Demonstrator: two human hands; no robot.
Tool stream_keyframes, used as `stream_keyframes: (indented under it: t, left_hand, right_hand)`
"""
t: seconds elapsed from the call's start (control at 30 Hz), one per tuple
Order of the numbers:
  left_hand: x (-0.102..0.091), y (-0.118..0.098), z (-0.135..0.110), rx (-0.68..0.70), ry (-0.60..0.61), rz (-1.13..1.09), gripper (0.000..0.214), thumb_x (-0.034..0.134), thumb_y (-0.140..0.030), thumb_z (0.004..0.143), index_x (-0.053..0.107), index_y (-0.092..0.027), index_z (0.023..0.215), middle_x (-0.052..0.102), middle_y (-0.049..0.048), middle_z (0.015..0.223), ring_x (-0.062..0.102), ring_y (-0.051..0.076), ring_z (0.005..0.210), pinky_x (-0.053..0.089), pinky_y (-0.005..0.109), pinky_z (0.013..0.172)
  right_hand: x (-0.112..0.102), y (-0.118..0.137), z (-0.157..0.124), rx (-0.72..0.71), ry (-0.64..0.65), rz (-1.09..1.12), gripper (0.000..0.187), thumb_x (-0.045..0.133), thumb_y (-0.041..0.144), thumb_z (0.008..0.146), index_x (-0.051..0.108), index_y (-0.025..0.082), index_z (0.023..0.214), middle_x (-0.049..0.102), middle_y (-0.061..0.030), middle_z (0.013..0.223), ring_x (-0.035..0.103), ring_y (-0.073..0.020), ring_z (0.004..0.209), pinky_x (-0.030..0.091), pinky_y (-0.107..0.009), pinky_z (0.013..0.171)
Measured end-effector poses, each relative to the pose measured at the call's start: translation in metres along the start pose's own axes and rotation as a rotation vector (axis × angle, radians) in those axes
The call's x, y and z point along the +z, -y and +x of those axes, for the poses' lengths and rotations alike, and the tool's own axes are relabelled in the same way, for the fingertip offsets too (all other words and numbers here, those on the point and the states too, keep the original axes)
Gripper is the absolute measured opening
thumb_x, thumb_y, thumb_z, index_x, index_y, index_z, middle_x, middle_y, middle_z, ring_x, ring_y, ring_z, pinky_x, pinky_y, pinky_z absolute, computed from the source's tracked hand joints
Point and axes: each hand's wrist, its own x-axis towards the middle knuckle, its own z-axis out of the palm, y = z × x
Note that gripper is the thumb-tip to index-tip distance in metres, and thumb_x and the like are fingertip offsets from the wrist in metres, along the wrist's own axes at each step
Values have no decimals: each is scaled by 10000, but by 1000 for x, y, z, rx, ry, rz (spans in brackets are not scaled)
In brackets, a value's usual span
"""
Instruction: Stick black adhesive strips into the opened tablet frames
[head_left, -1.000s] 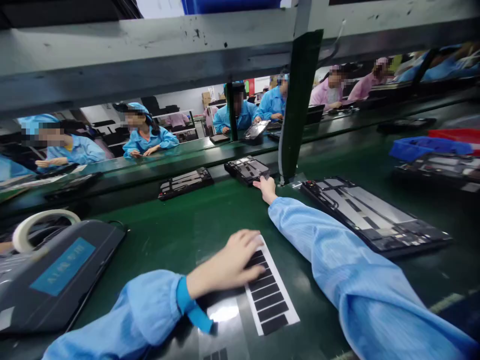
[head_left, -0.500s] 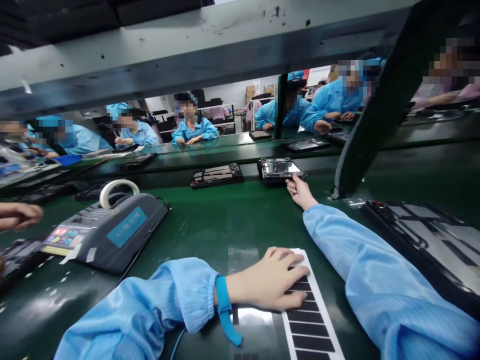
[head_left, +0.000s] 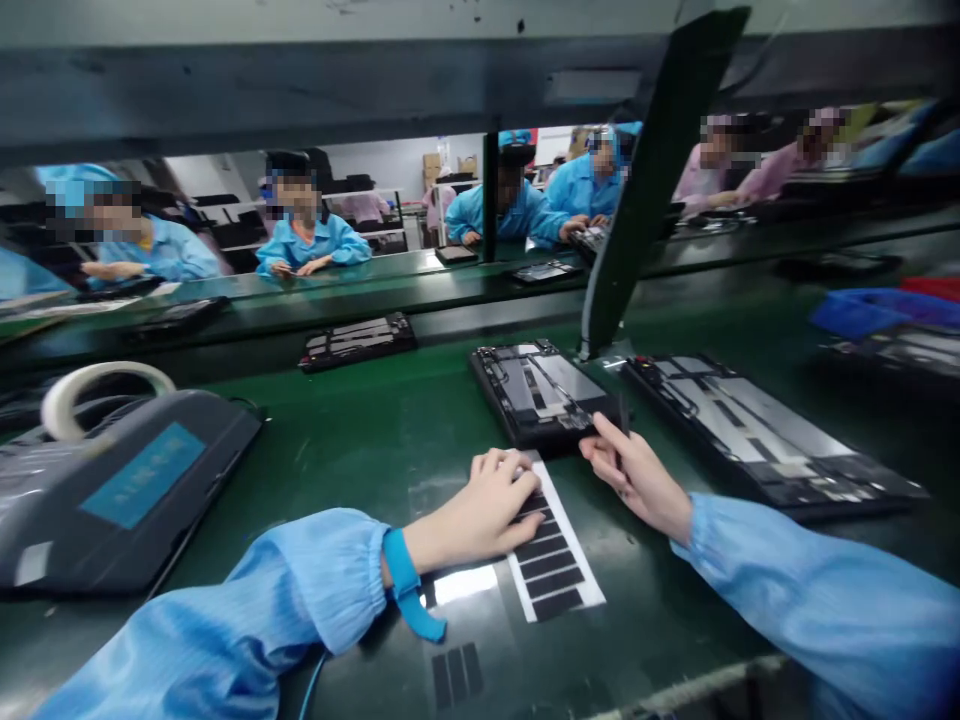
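The left hand point(head_left: 476, 512), in a pale blue striped smock sleeve point(head_left: 300, 590), lies open and palm-down, its fingers slightly curled over the end of a long white-edged strip of black rectangular pads point(head_left: 553, 560). The right hand point(head_left: 637, 477) is half closed, thumb and fingers pinching a thin dark sliver point(head_left: 621, 437) (too small to tell exactly what it is) just beyond the strip's far end.

Taking that strip as the landmark, a black open tablet frame with silver inner panels point(head_left: 536, 395) sits directly beyond it, nearly touching its far end. A larger black frame with silver panels point(head_left: 772, 435) lies to the right of the strip, and a dark grey tape dispenser with a white tape roll point(head_left: 127, 490) stands well to its left. All of these rest on a dark green conveyor belt point(head_left: 352, 440). Farther beyond the strip, a smaller black frame point(head_left: 358, 342) lies on the belt, and co-workers in blue smocks point(head_left: 307, 240) sit across the line (their faces are blurred).
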Motion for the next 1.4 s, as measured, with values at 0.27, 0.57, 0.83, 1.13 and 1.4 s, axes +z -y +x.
stream_keyframes:
  t: [0.27, 0.57, 0.83, 1.13, 1.4]
  left_hand:
    - [0, 7, 5, 24, 59, -173, 108, 388, -200, 842, 487, -159, 859, 462, 62, 867, 422, 176, 821, 381, 302, 758]
    - [-18, 1, 17, 56, 325, -365, 167, 520, -332, 802, 524, -171, 847, 472, 26, 829, 429, 167, 806, 369, 275, 726]
    - [-8, -2, 15, 48, 345, -303, 389, 618, -485, 687, 485, -164, 863, 442, 42, 858, 392, 202, 816, 335, 310, 715]
    - [-4, -1, 16, 52, 331, -296, 389, 614, -487, 680, 476, -164, 848, 433, 32, 826, 384, 199, 799, 322, 309, 694]
    - [-4, -1, 14, 38, 338, -304, 392, 614, -490, 677, 470, -167, 847, 433, 31, 828, 385, 199, 797, 322, 308, 681]
  right_hand:
    - [-85, 7, -123, 425, -102, -283, 503, 467, 606, 724, 526, 176, 470, 187, 58, 317, 126, -40, 279, 61, -196, 336]
    - [-68, 44, -133, 159, -265, -663, 630, 337, 705, 715, 626, 156, 609, 541, -71, 481, 508, -149, 416, 411, -268, 422]
    - [1, 41, -95, -384, 491, -785, 109, 557, 240, 795, 586, 135, 799, 586, -46, 795, 560, -134, 748, 450, -251, 701]
    - [-2, 30, -89, -425, 507, -786, 88, 571, 202, 790, 566, 116, 805, 588, -52, 759, 565, -129, 699, 456, -238, 644]
    - [1, 25, -91, -430, 499, -761, 72, 573, 181, 784, 571, 110, 793, 599, -54, 758, 578, -125, 694, 473, -229, 638]
